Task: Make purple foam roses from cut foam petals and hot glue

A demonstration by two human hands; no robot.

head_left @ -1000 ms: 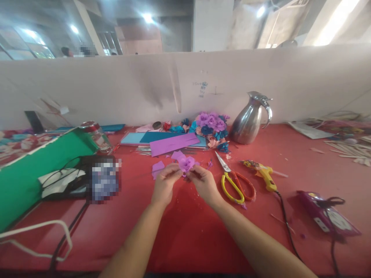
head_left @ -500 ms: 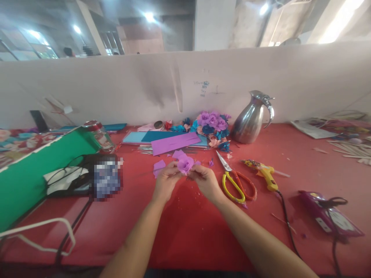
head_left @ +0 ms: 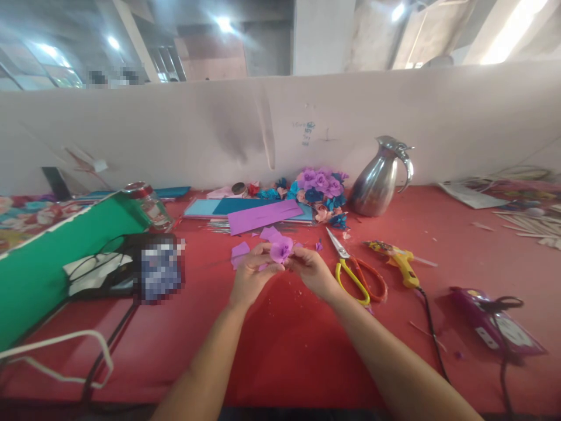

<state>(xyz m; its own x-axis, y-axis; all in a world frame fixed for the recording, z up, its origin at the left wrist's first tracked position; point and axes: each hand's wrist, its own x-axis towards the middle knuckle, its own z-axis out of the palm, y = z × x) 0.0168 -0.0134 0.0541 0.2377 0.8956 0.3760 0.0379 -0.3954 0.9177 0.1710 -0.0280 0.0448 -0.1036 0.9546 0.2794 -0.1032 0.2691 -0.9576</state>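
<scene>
A purple paper flower (head_left: 281, 249) is held up between my two hands over the red table. My left hand (head_left: 254, 270) is closed on its left side, thumb below and fingers behind the petals. From the right, the fingertips of my right hand (head_left: 312, 270) pinch the flower near its base. The base itself is mostly hidden by the fingers. Purple paper pieces (head_left: 239, 254) lie just beyond my left hand. To the right of my right hand rest scissors (head_left: 359, 275) with one yellow and one red handle, and past them a yellow glue gun (head_left: 405, 266).
Behind are paper sheets (head_left: 263, 216), a bunch of paper flowers (head_left: 322, 184) and a steel jug (head_left: 377, 181). At left stand a glass jar (head_left: 151, 207), a green board (head_left: 79, 251) and a black bag (head_left: 127, 257). A purple pouch-like item (head_left: 495, 321) with a dark cord lies right.
The flower has tilted and turned slightly between my fingers. My left fingers have shifted around it; both hands stay in nearly the same place.
</scene>
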